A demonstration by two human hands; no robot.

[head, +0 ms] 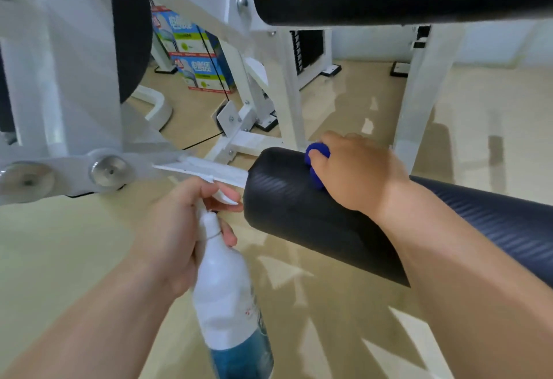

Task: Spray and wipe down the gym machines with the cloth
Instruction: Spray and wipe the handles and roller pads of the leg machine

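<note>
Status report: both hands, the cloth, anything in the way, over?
Left hand grips white plastic spray bottle, finger at trigger. Right hand holds bunched blue cloth against black padded roller. Nothing blocks the roller.

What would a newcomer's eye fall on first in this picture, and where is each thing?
First the black padded roller in the middle, with the right hand pressing a bunched blue cloth on its top. Lower left of it, the left hand grips a white spray bottle, nozzle close to the roller's end.
</note>
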